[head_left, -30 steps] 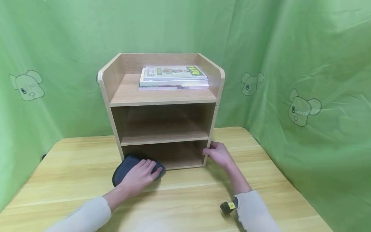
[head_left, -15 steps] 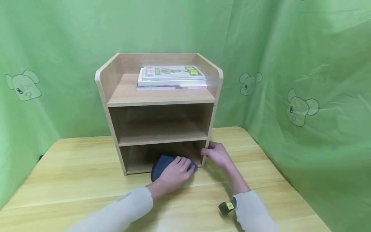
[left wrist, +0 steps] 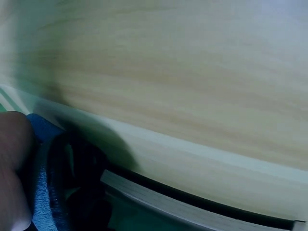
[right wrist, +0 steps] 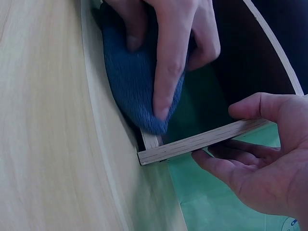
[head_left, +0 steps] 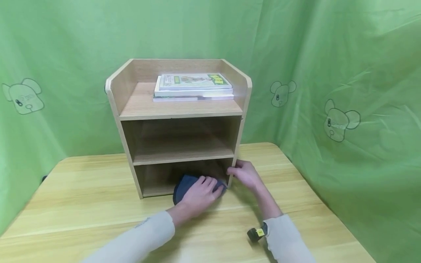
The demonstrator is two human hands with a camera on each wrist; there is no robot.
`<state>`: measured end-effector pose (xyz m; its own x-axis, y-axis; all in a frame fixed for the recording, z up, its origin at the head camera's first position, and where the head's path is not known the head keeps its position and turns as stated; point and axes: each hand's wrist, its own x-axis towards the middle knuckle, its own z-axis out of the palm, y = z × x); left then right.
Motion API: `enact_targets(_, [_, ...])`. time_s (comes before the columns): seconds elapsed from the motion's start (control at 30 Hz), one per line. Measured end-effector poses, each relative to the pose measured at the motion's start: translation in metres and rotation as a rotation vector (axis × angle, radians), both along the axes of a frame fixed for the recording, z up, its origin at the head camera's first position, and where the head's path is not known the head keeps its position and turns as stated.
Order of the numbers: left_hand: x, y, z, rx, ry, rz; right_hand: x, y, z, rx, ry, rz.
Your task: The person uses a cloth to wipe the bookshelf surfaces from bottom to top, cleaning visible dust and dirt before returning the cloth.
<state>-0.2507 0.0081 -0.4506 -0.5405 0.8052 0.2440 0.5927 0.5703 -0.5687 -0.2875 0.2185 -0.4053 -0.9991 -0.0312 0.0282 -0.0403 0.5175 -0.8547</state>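
Note:
My left hand (head_left: 198, 195) holds a folded dark blue cloth (head_left: 183, 186) against the front edge of the lowest board of a wooden shelf unit (head_left: 148, 108), close to its right corner. In the right wrist view, the fingers of that hand bend over the cloth (right wrist: 126, 89), its tip just inside the corner. With thumb inside and fingers outside, my right hand (head_left: 247, 176) grips the unit's right side panel (right wrist: 202, 140) low down. The left wrist view has only part of the left hand (left wrist: 14, 168) and the cloth's blue edge (left wrist: 42, 192).
A short stack of books (head_left: 194, 87) lies on the unit's top shelf. The unit stands on a light wooden table (head_left: 82, 208), with green curtains (head_left: 184, 29) hanging behind and beside it. A dark device with a yellow label (head_left: 256, 233) sits at the right wrist.
My left hand has slid the cloth rightward along the bottom front edge, from the left part to the right corner. My right hand keeps its grip on the side panel.

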Motion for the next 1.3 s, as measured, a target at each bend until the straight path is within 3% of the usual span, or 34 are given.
enact_targets(0.3, [0.003,-0.049,0.011,0.053,-0.12,0.017,-0.001,0.0,0.003,-0.025,-0.039,0.012])
enact_targets(0.53, [0.006,-0.099,0.01,0.12,-0.195,0.069,-0.003,0.001,0.002,-0.02,-0.045,0.007])
enact_targets(0.73, [0.01,-0.129,0.009,0.169,-0.172,0.08,-0.002,0.004,-0.001,-0.039,-0.073,0.007])
enact_targets(1.03, [0.012,-0.129,0.012,0.182,-0.121,0.07,-0.001,0.003,-0.001,-0.035,-0.069,0.009])
enact_targets(1.3, [0.02,-0.101,0.025,0.247,-0.235,0.066,-0.001,-0.001,0.001,-0.036,-0.064,0.012])
